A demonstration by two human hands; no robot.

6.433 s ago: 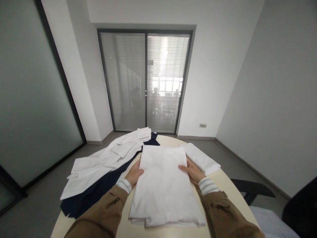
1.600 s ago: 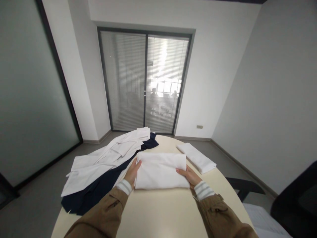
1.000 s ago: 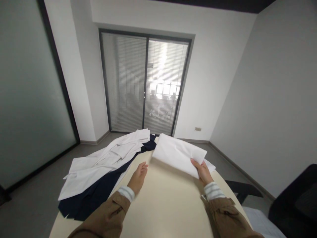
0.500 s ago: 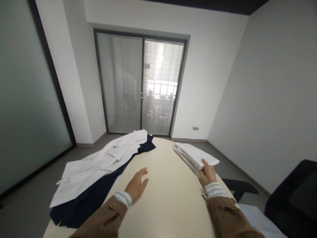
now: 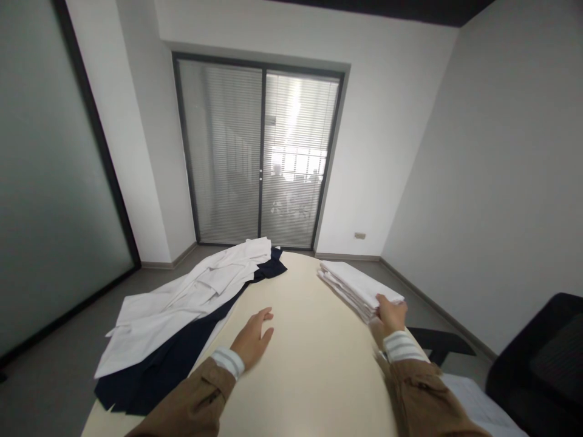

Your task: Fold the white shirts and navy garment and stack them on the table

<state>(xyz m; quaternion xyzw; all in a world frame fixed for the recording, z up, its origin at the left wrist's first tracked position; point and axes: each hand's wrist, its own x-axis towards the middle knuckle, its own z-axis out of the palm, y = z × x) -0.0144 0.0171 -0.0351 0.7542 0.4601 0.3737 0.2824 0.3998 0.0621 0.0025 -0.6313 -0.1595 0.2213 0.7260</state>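
- Right hand (image 5: 392, 315) at the near end of the folded white stack (image 5: 357, 286) by the bench's (image 5: 310, 364) right edge; fingers on the cloth, but can't tell if gripping or just touching.
- Left hand (image 5: 254, 337) flat on the bare bench top, fingers loosely spread, holding nothing.
- Loose white garment (image 5: 182, 297) over dark navy cloth (image 5: 168, 352), draped off the left edge.

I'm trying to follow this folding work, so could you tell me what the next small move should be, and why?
Probably let go with the right hand: it rests at the near end of the folded stack, which lies flat on the table. The left hand lies open on the table beside the loose white and navy pile, so reaching for that pile seems the likely follow-up.
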